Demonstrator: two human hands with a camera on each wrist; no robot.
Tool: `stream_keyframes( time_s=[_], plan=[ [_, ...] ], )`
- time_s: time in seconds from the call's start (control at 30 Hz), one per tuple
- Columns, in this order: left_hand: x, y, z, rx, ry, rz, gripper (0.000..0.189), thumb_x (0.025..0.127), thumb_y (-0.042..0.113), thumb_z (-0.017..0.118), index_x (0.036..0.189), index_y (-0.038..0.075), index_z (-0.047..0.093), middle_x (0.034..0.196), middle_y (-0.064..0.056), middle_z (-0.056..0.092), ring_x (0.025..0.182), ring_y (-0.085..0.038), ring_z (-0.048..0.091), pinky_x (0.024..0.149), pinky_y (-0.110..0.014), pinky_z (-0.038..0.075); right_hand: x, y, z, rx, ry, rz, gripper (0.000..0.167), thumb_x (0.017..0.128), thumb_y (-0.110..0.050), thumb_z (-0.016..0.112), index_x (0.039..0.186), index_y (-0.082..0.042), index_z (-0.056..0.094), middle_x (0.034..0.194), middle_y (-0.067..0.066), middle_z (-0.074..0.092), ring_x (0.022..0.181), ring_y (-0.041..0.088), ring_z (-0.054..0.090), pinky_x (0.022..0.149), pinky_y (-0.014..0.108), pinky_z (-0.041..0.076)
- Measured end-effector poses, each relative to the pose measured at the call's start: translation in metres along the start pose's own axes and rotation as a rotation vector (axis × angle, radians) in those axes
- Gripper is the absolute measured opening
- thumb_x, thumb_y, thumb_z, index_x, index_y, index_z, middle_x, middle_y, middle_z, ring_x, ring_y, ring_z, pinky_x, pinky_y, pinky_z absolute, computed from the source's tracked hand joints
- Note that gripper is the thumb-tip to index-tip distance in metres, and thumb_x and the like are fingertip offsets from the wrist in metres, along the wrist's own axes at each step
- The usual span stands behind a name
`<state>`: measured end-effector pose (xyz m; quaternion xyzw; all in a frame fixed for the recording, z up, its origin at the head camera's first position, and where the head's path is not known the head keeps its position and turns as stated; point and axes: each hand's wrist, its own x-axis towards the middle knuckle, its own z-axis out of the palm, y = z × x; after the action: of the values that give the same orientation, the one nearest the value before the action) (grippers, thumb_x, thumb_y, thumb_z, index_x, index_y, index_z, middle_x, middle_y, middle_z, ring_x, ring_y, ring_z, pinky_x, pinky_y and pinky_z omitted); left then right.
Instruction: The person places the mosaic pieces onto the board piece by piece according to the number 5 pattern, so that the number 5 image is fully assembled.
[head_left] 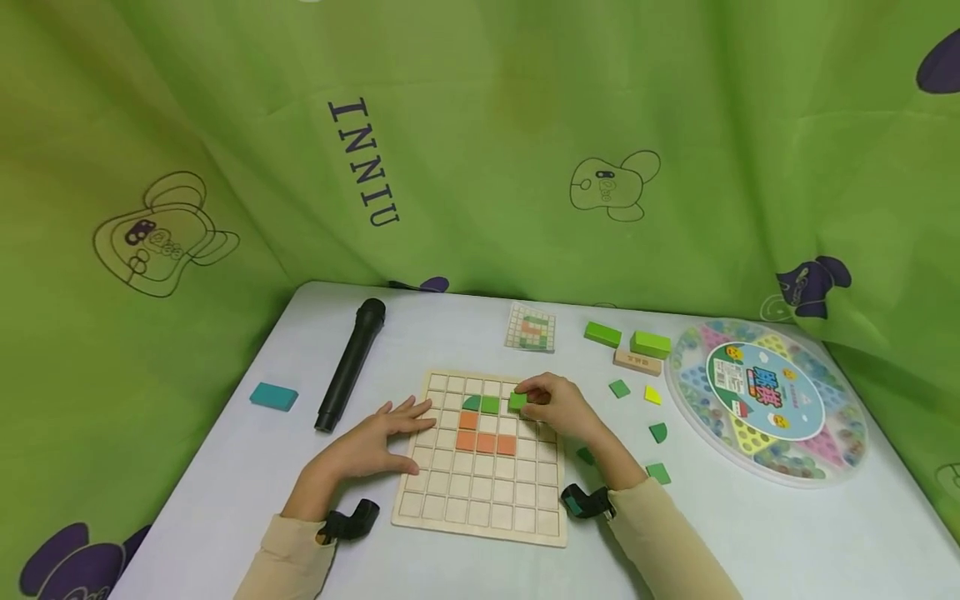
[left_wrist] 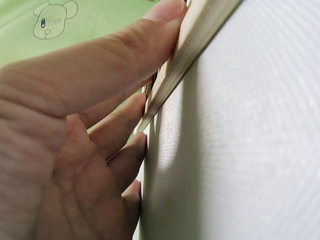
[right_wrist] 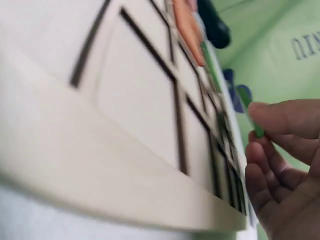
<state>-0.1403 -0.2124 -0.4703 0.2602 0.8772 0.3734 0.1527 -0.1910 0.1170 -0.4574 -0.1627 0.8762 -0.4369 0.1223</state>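
A wooden grid board (head_left: pixel 480 504) lies on the table, holding a few orange square tiles (head_left: pixel 486 443), a green square tile (head_left: pixel 490 405) and a dark green quarter-round tile (head_left: pixel 472 403). Over its upper right part, my right hand (head_left: pixel 558 407) pinches another green square tile (head_left: pixel 517 402) between thumb and fingers. The right wrist view shows this tile (right_wrist: pixel 251 111) edge-on, held close above the board. My left hand (head_left: pixel 371 446) rests at the board's left edge with fingers spread. In the left wrist view the thumb (left_wrist: pixel 125 60) lies against the board's side (left_wrist: pixel 172 70).
Loose tiles lie to the right, among them a yellow tile (head_left: pixel 652 395) and a green square (head_left: pixel 657 473). Behind are a pattern card (head_left: pixel 530 328), green blocks (head_left: pixel 649 344) and a wooden block (head_left: pixel 637 362). A round marble game (head_left: pixel 765 400), microphone (head_left: pixel 351 367) and teal block (head_left: pixel 273 397) flank the board.
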Motion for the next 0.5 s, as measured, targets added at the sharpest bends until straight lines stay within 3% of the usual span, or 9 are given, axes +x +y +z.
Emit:
stream_keyframes(
  time_s=[0.13, 0.5],
  plan=[
    [0.0005, -0.0002, 0.0009, 0.015, 0.000, -0.002, 0.073, 0.072, 0.037, 0.079, 0.136, 0.011, 0.053, 0.153, -0.005, 0.032, 0.145, -0.033, 0.017, 0.118, -0.055, 0.005, 0.0045, -0.0013, 0.0053, -0.081, -0.023, 0.014, 0.025, 0.084, -0.008, 0.070, 0.109, -0.009, 0.068, 0.104, 0.005, 0.061, 0.094, 0.017, 0.058, 0.082, 0.033, 0.052],
    [0.0003, 0.0029, -0.0010, 0.005, -0.008, -0.027, 0.073, 0.072, 0.035, 0.079, 0.136, 0.011, 0.053, 0.154, -0.005, 0.031, 0.145, -0.032, 0.016, 0.119, -0.054, 0.004, 0.0090, -0.0072, 0.0109, -0.148, -0.056, -0.079, 0.026, 0.083, -0.004, 0.070, 0.109, -0.007, 0.068, 0.105, 0.004, 0.060, 0.099, 0.020, 0.059, 0.087, 0.035, 0.053]
  ],
)
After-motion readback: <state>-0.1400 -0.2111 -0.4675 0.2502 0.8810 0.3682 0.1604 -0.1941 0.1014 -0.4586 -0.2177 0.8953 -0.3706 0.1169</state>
